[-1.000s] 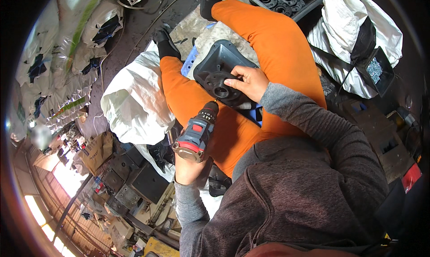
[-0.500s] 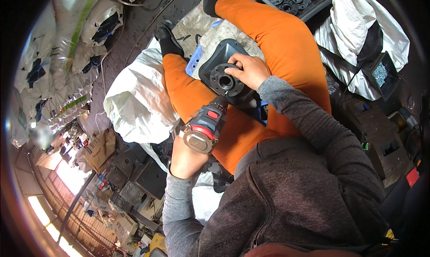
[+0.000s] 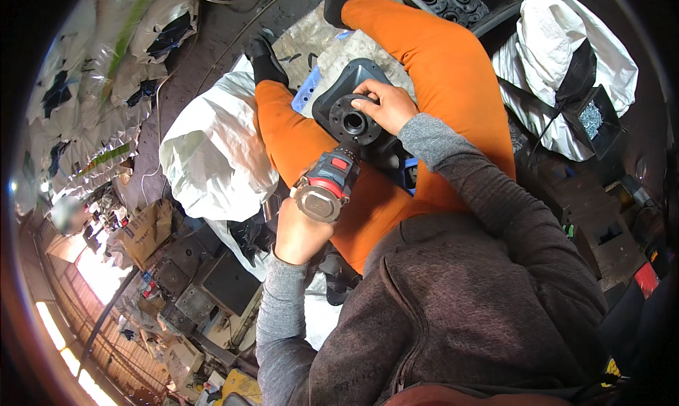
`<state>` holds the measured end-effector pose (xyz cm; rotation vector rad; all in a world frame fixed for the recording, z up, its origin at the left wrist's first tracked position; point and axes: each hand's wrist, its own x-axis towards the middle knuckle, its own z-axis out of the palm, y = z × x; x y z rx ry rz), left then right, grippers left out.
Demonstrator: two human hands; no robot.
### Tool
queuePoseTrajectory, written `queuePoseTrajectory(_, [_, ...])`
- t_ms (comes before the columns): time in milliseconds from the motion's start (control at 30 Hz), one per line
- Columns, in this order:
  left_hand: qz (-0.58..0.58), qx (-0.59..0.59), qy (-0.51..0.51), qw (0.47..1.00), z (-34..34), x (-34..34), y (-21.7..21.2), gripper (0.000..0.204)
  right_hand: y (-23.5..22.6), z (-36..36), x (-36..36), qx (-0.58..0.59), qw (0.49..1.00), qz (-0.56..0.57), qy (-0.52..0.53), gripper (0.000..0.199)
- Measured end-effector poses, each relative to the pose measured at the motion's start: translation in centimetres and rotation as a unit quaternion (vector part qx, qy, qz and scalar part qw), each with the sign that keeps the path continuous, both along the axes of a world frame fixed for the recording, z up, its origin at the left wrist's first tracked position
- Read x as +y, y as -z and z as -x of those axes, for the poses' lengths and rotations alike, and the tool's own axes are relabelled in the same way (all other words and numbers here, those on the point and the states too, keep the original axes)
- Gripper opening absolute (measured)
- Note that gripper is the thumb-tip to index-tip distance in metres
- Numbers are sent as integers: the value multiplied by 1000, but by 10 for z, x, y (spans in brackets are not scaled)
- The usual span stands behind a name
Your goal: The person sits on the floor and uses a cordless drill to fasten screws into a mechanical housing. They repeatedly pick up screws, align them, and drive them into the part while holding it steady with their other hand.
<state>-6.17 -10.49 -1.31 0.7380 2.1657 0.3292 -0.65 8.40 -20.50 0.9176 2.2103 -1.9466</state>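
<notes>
In my left hand is a cordless drill, grey and red with a round back end. Its chuck reaches the near rim of a round black flange; I cannot tell whether the bit touches it. The flange has a central bore and small holes around its face. My right hand pinches the flange's far right edge between thumb and fingers. Beneath lies a larger black part with a broad flared plate, between my legs. A blue perforated crate shows partly under that part.
White sacks stand to the left and far right. Beside the right one, a black tray holds small silvery pieces. A dark bin with several round black parts is at the top. A cable crosses the floor.
The drill has moved a little away from my body, bringing its chuck closer to the flange's near rim. My right hand keeps its hold on the flange. The whole view has shifted slightly.
</notes>
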Motion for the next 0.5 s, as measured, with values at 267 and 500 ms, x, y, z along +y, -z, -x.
queuePoseTrajectory(267, [-184, -32, -287, 940, -42, -25, -22, 31, 28, 0, -5, 63, 995, 69, 30, 21])
queuePoseTrajectory(500, [-224, -28, -284, 932, -65, -48, -22, 33, 45, 7, -9, 109, 952, 275, 76, 22])
